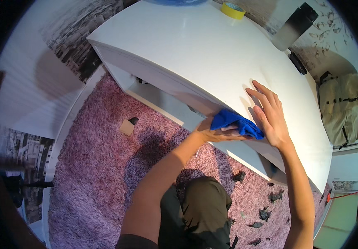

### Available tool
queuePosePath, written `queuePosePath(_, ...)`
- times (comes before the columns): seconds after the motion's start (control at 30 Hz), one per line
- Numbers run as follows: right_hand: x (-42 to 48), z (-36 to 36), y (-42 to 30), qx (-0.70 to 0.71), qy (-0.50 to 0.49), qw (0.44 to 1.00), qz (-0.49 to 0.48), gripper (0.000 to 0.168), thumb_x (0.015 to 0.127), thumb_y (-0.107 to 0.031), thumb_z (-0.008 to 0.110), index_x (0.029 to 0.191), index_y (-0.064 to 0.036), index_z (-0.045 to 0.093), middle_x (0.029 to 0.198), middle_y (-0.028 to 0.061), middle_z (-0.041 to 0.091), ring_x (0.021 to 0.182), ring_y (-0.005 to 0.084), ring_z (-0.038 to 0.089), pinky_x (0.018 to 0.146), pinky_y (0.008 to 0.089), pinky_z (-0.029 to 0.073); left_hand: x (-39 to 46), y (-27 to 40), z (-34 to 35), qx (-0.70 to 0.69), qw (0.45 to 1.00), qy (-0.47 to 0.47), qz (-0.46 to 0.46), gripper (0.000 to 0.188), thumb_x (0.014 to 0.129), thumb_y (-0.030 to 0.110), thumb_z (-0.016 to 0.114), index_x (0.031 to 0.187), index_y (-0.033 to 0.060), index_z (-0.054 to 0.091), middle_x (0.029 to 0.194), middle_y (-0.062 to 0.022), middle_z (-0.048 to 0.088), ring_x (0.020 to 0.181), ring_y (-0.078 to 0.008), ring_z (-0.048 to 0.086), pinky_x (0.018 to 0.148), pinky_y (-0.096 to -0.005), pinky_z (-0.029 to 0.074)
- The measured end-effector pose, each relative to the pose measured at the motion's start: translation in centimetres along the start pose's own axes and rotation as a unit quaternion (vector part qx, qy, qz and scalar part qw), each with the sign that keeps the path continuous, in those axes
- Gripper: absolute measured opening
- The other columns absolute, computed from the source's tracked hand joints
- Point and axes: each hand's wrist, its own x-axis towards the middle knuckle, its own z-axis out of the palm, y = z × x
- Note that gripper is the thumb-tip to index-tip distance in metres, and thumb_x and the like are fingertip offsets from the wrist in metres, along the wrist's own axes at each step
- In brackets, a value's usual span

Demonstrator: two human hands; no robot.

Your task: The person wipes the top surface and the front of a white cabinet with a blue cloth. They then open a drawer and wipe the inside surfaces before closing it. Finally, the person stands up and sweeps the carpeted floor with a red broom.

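My left hand (210, 130) holds a crumpled blue cloth (236, 123) beside the front edge of a white cabinet (179, 46). The cloth covers part of the palm and fingers. My right hand (269, 115) holds nothing; its fingers are spread over the cabinet's top, close to the cloth. Whether those fingertips press on the surface is hard to tell. Below the top, the cabinet front has an open compartment (157, 93) with a pale floor.
A yellow tape roll (233, 11), a grey-black bottle (295, 26) and a black object (298, 63) stand along the cabinet's far edge. An olive bag (344, 109) is at right. Dark scraps (264, 214) and a cardboard piece (126, 127) lie on the pink carpet (85, 174).
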Motion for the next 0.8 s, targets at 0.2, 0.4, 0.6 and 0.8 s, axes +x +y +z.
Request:
queuePosePath(0.2, -0.4, -0.4, 0.6, -0.005, -0.005, 1.0, 0.002, 0.052, 0.103, -0.044, 0.042, 0.143, -0.013, 0.057, 0.156, 0.0143, 0.044, 0.143, 0.0347, 0.04, 0.118, 0.0474, 0.029, -3.7, -10.7, -1.0, 0.231, 0.969, 0.078, 0.025, 0.074, 0.103, 0.058, 0.033, 0.164, 0.0236, 0.008, 0.17, -0.018, 0.006, 0.157, -0.0366, 0.012, 0.124, -0.0611, 0.02)
queuePosePath(0.4, -0.3, -0.4, 0.3, 0.003, -0.011, 1.0, 0.007, 0.051, 0.103, -0.043, 0.043, 0.142, -0.013, 0.057, 0.155, 0.0151, 0.044, 0.142, 0.0352, 0.04, 0.118, 0.0476, 0.029, -5.5, -16.6, -1.2, -0.011, 0.93, 0.212, -0.301, 0.066, 0.102, 0.046, 0.037, 0.151, 0.0016, 0.044, 0.155, -0.0232, 0.039, 0.144, -0.039, 0.031, 0.118, -0.0591, 0.021)
queuePosePath(0.6, -0.3, -0.3, 0.4, 0.012, -0.002, 1.0, -0.002, 0.049, 0.104, -0.041, 0.043, 0.142, -0.013, 0.057, 0.154, 0.0154, 0.045, 0.142, 0.0346, 0.041, 0.118, 0.0477, 0.029, -2.7, -14.5, -1.4, -0.077, 0.846, 0.267, -0.454, 0.068, 0.105, 0.041, 0.035, 0.155, -0.0042, 0.035, 0.159, -0.0272, 0.03, 0.148, -0.0426, 0.025, 0.119, -0.0592, 0.017)
queuePosePath(0.8, -0.4, 0.0, 0.6, 0.008, 0.018, 1.0, -0.015, 0.049, 0.104, -0.041, 0.043, 0.141, -0.013, 0.057, 0.152, 0.0151, 0.047, 0.141, 0.0341, 0.043, 0.117, 0.0479, 0.029, 0.7, -10.5, -2.5, -0.124, 0.727, 0.245, -0.629, 0.071, 0.107, 0.044, 0.036, 0.161, 0.0001, 0.023, 0.164, -0.0248, 0.022, 0.152, -0.0405, 0.018, 0.121, -0.0583, 0.012)
